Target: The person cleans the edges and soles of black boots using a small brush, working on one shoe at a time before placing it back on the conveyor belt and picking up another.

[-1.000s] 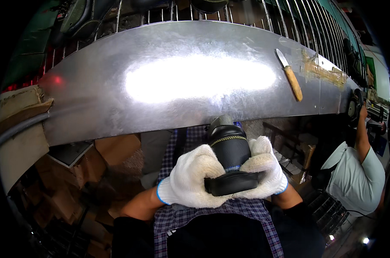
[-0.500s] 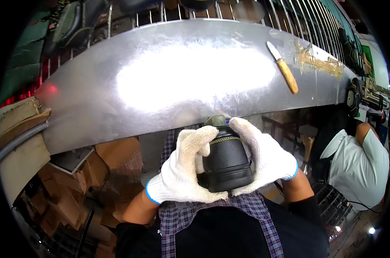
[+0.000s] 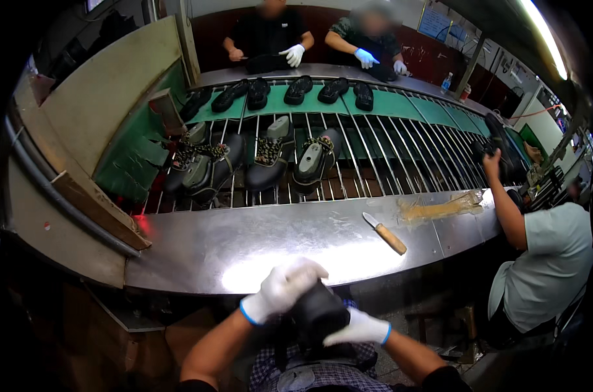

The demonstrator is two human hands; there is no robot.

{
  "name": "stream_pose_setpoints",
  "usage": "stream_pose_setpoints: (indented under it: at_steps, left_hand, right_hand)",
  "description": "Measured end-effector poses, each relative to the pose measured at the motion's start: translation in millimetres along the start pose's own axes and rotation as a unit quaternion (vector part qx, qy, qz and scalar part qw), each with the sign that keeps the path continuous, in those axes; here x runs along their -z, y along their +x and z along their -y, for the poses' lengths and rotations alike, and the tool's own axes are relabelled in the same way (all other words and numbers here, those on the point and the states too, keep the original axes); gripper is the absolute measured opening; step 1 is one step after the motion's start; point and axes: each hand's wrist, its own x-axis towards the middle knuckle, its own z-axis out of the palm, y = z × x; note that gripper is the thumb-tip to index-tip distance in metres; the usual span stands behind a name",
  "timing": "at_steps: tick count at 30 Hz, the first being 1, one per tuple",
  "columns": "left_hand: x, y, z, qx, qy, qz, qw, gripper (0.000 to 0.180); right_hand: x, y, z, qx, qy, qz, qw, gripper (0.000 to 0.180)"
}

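Bench (image 3: 192, 242) ahead, shoe (image 3: 317, 315) btwn hands (image 3: 282, 292)

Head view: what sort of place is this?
Likely a shoe workshop: black shoes with grey inserts sit on a rack of metal rods, and a wooden-handled knife lies on the shiny metal bench.
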Motion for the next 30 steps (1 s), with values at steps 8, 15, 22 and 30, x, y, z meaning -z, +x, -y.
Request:
stream_pose_setpoints:
  at_steps: [8, 15, 22, 30]
  left_hand:
    - [87.5, 7.3, -41.6, -0.041, 0.207, -0.317, 0.925, 0.053]
    - [25.5, -84.5, 10.7, 0.159, 0.395, -0.326, 0.844, 0.081]
    - [30.0, -112.2, 29.3, 0.031, 0.456, -0.347, 0.819, 0.078]
    - [85.6, -19.0, -37.9, 0.082, 0.505, -0.055, 0.858, 0.121]
  right_hand:
    - [109.4, 79.2, 122.7, 0.116, -0.285, -0.290, 0.906, 0.055]
    - [198.2, -30.3, -25.8, -0.123, -0.639, -0.396, 0.648, 0.048]
    - [209.2, 8.5, 53.1, -0.097, -0.191, -0.445, 0.870, 0.042]
    - [43.8, 75.0, 169.6, -0.012, -0.598, -0.145, 0.788, 0.037]
